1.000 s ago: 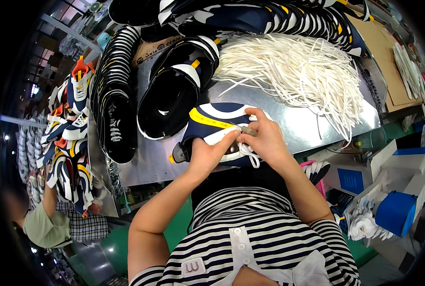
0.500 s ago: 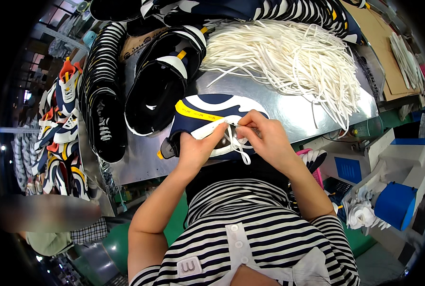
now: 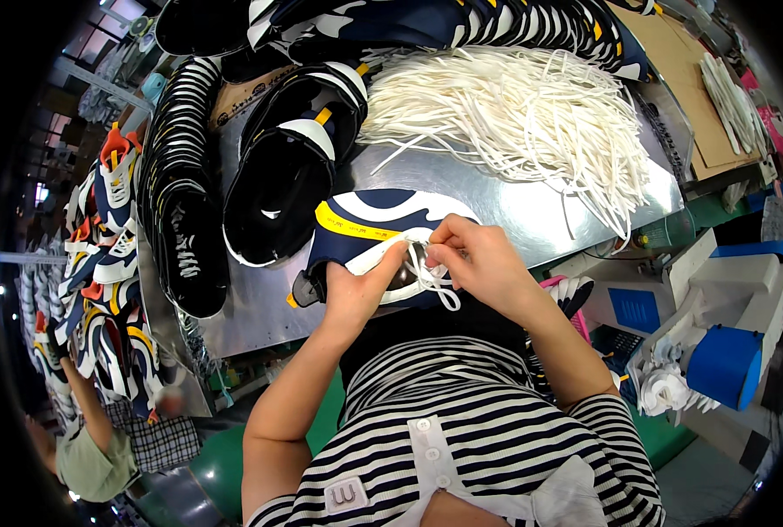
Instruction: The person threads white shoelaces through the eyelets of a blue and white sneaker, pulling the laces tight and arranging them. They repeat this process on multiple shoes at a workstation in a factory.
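Note:
A navy and white shoe upper with a yellow stripe lies on its side at the near edge of the metal table. My left hand is closed on its white eyelet edge, thumb on top and the other fingers mostly hidden inside. A white shoelace runs through the eyelet area and hangs in a loop toward me. Close beside the left hand, my right hand pinches the lace between thumb and fingers. The exact eyelet is hidden by the fingertips.
Loose white laces form a big heap beyond the upper. Nested shoe uppers stand to the left, with a long stacked row beside them. Finished-looking shoes hang at far left, near another person. White-and-blue equipment stands at right.
My right hand has shifted slightly along the lace at the eyelet edge, and the lace loops lie differently. My left hand keeps its hold. The other person's arm now reaches up toward the shoes.

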A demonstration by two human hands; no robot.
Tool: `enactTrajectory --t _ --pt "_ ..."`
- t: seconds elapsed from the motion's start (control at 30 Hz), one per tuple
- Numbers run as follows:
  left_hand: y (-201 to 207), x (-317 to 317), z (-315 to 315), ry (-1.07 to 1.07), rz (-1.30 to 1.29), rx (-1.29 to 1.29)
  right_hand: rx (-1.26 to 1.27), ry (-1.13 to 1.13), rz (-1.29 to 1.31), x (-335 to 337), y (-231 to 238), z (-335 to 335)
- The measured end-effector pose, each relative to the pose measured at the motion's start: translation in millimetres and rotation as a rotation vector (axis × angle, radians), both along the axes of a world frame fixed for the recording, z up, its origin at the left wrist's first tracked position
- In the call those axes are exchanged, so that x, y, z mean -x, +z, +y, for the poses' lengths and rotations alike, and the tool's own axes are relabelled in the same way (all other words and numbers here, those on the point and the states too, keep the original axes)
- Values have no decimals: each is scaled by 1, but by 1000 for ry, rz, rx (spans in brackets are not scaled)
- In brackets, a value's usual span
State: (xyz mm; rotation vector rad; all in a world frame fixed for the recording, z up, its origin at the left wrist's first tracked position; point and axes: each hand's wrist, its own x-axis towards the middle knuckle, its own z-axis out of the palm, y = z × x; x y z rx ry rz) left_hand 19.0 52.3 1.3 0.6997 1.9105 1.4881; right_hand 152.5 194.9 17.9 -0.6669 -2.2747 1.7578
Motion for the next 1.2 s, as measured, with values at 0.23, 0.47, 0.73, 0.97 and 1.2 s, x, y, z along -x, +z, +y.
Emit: enactTrajectory --t 0.23,0.47,0.73,0.97,1.2 --pt "-2 -2 2 -116 111 -76 -600 142 -174 32 -6 -6" --pt "22 29 0 -230 -400 140 -241 -60 20 24 -3 25" --pt "10 20 19 -53 -239 225 -475 -195 187 38 -42 6" --pt "68 30 -40 -339 -698 -208 -627 -310 35 46 -51 2" --pt "140 33 -109 -62 -336 -828 -725 -387 41 50 -57 1"
